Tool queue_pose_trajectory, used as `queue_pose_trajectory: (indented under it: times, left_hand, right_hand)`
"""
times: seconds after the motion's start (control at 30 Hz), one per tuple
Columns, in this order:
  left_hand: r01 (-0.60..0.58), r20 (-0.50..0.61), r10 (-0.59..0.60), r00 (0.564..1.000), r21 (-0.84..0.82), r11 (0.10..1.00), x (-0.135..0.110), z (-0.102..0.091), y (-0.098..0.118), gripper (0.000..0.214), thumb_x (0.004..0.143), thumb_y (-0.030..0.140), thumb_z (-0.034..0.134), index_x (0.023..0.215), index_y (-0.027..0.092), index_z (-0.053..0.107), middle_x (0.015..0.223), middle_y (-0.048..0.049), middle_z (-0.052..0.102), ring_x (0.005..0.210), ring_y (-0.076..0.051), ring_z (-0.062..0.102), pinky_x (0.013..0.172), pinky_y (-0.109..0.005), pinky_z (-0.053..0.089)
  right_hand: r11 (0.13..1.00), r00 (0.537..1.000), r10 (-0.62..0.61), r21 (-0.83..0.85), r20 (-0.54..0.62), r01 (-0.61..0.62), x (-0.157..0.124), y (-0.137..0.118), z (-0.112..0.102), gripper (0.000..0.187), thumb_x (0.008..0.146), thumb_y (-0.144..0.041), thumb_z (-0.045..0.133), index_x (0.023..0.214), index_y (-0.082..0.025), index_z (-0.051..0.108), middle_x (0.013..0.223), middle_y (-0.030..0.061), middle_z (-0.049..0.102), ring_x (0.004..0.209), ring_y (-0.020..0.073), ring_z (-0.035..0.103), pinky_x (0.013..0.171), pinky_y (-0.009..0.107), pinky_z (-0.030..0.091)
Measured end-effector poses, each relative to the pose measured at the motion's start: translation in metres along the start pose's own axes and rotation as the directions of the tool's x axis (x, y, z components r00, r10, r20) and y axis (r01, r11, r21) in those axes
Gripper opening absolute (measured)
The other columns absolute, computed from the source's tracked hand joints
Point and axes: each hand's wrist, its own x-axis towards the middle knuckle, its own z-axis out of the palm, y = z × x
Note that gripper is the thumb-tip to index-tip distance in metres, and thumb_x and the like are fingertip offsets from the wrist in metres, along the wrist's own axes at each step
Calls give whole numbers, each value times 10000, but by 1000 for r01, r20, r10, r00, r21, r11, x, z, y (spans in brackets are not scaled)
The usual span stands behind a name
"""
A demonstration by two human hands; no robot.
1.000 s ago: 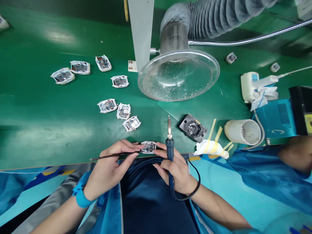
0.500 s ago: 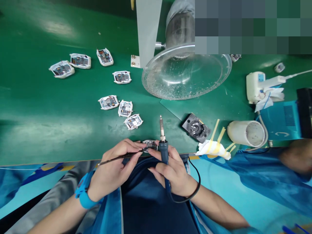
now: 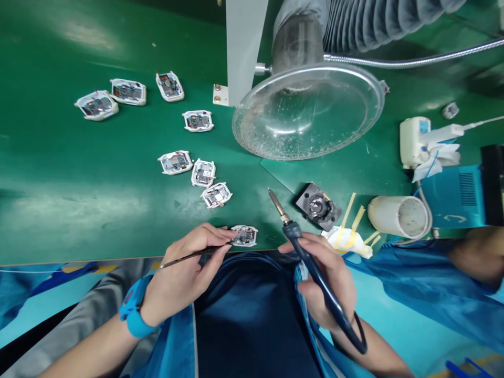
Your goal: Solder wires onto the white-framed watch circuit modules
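Note:
In my right hand [image 3: 328,275] is a soldering iron [image 3: 311,257], its metal tip angled up and to the left above the green table. My left hand [image 3: 192,268] pinches a thin dark tool like tweezers [image 3: 192,256], whose end reaches the edge of a white watch case [image 3: 244,236] with a circuit board inside. That case lies at the table's front edge, and my left fingertips touch its left side. A blue wristwatch [image 3: 136,310] is on my left wrist. Close by sits another open watch case [image 3: 216,195], one of several on the table.
A clear fume hood [image 3: 307,152] hangs over the back on a grey bracket [image 3: 244,47]. To the right stand a black fixture [image 3: 317,205], a white wrapped bundle with yellow strips [image 3: 348,240], a round pot [image 3: 378,212] and a blue box [image 3: 449,194]. Another person's arm [image 3: 478,257] is at far right.
My right hand has moved right, away from the watch case, and the soldering iron now tilts left. My left hand stays at the case with its tool.

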Motion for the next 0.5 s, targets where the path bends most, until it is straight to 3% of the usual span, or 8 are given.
queue_pose_trajectory:
  times: [0.1, 0.27, 0.37, 0.5]
  left_hand:
    - [-2, -1, 2, 1000, 9, 1000, 0, 1, 0, 98, 984, 118, 610, 990, 215, 610, 1026, -36, 759, 995, -172, 772, 858, -279, 644]
    - [4, -20, -4, 1000, -16, 1000, -1, 3, 0, 125, 966, 111, 624, 987, 233, 613, 1033, -22, 766, 1006, -181, 772, 874, -300, 647]
    - [10, -17, -10, 1000, -16, 1000, -3, 3, -1, 139, 969, 110, 620, 1006, 244, 612, 1047, -10, 766, 1024, -183, 768, 889, -305, 646]
    - [17, -15, -17, 1000, -12, 1000, -3, 4, 0, 144, 973, 115, 624, 1012, 253, 607, 1056, -3, 759, 1028, -182, 764, 902, -319, 649]
  right_hand:
    - [993, 992, 114, -2, -46, -114, -5, -9, -13, 326, 949, -265, 759, 1258, -290, 659, 918, 7, 819, 859, 215, 797, 782, 347, 665]
    - [991, 999, 49, -124, 15, -47, 1, -23, -19, 206, 947, -386, 752, 1130, -293, 725, 873, 6, 822, 738, 223, 800, 679, 332, 680]
    - [983, 997, 69, -174, 36, -62, 12, -30, -15, 92, 987, -353, 694, 1020, -274, 727, 775, -7, 802, 658, 189, 787, 617, 271, 665]
    - [965, 983, 77, -261, 166, -32, 18, -33, -12, 175, 1011, -340, 641, 940, -237, 764, 784, 16, 821, 671, 181, 804, 656, 231, 670]
